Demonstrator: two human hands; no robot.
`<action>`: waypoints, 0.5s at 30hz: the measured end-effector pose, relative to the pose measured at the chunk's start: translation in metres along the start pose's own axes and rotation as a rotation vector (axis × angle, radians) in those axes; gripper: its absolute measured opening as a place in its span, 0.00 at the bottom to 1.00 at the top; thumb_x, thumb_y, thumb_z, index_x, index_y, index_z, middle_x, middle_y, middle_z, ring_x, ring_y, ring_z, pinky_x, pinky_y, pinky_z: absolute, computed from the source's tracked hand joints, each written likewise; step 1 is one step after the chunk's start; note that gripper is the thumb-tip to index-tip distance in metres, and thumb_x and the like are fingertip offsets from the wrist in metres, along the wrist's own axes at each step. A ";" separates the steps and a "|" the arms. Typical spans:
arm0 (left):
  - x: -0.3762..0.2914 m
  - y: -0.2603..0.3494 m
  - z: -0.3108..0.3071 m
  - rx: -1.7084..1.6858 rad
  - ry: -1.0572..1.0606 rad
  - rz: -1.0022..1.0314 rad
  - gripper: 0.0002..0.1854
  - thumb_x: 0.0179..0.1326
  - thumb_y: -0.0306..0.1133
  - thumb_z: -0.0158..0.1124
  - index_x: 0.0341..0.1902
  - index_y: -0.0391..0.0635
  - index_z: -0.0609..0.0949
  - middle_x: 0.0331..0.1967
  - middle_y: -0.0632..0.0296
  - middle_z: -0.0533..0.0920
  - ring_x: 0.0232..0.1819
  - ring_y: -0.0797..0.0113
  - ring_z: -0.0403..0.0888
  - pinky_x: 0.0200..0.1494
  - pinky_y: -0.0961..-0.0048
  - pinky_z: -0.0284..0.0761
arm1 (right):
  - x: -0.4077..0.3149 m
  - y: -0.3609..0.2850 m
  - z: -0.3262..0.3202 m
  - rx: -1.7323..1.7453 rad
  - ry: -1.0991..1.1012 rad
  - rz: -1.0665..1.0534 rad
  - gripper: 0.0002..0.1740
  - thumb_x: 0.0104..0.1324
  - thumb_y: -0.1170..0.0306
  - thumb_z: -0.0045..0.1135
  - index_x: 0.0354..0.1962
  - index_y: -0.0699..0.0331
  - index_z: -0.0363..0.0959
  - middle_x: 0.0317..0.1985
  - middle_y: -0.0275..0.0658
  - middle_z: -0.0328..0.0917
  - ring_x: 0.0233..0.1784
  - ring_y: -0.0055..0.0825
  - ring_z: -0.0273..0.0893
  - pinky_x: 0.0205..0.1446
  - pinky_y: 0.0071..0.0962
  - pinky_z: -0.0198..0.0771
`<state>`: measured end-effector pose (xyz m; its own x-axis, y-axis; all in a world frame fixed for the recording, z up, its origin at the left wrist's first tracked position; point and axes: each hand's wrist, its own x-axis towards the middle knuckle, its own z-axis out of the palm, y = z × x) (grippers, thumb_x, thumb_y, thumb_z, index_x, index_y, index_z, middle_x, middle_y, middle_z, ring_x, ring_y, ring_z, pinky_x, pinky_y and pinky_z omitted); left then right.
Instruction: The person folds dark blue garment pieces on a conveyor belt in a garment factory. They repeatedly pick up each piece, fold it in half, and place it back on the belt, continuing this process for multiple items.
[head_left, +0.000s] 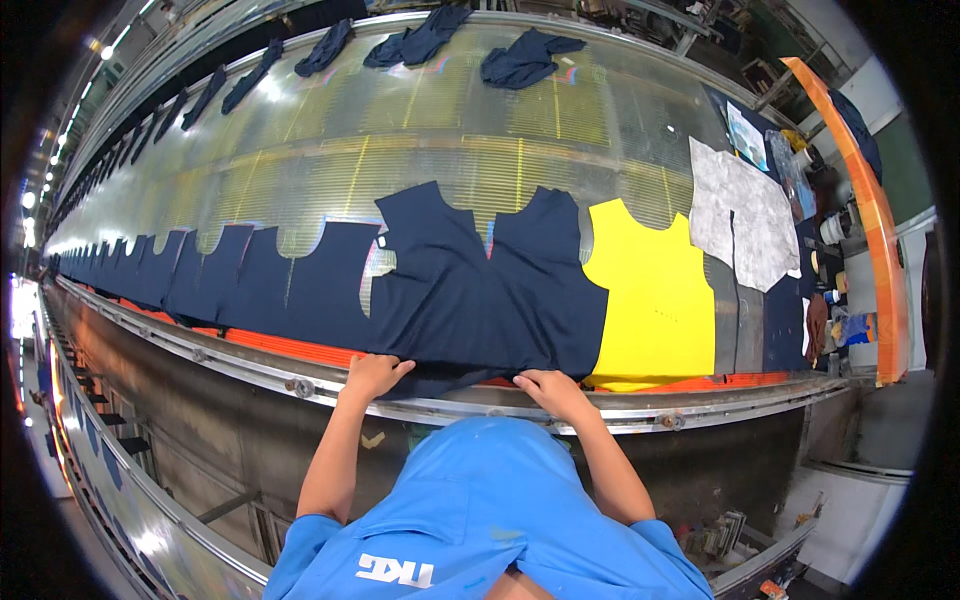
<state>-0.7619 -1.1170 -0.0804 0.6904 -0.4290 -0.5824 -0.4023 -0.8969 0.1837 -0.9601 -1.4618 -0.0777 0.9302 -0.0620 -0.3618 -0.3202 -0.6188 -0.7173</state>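
In front of me a navy cut garment panel (487, 300) lies across the near side of a long printing table (637, 165). It is wrinkled, with a slit at the middle of its top edge. Both hands are at its near edge: my left hand (375, 375) grips the left corner, my right hand (553, 391) the right part. Between them the fabric hangs over the table's edge. A yellow panel (652, 300) lies flat just to the right, against the navy one. Another navy panel (334, 285) is spread out to the left.
Navy panels continue in a row leftward. Crumpled navy pieces (529, 60) lie along the far side. At the right are a grey stained cloth (742, 217), a printed sheet (747, 135), and an upright orange-covered board (862, 202). A metal rail (465, 409) runs along the near edge.
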 end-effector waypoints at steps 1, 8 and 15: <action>0.003 -0.005 -0.006 -0.024 -0.051 -0.028 0.32 0.76 0.66 0.56 0.50 0.50 0.93 0.39 0.52 0.93 0.49 0.49 0.90 0.61 0.48 0.75 | 0.005 0.000 -0.005 0.135 0.019 -0.034 0.27 0.79 0.49 0.58 0.50 0.66 0.89 0.45 0.50 0.91 0.49 0.50 0.89 0.57 0.42 0.81; 0.052 -0.035 -0.016 -0.390 0.693 -0.248 0.25 0.64 0.55 0.77 0.48 0.45 0.85 0.37 0.56 0.85 0.46 0.46 0.87 0.48 0.51 0.81 | 0.055 0.069 -0.062 -0.253 0.985 0.139 0.26 0.68 0.60 0.76 0.56 0.63 0.78 0.37 0.45 0.85 0.40 0.47 0.85 0.50 0.46 0.79; 0.089 -0.034 -0.009 -0.340 0.796 -0.099 0.11 0.62 0.40 0.74 0.36 0.45 0.86 0.31 0.50 0.86 0.40 0.47 0.89 0.45 0.48 0.83 | 0.071 0.099 -0.054 -0.261 0.779 0.157 0.10 0.70 0.67 0.70 0.37 0.66 0.81 0.40 0.48 0.85 0.45 0.45 0.84 0.48 0.44 0.77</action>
<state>-0.6820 -1.1257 -0.1311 0.9788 -0.1814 0.0947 -0.2047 -0.8629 0.4620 -0.9157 -1.5700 -0.1420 0.7666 -0.6271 0.1382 -0.4940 -0.7134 -0.4970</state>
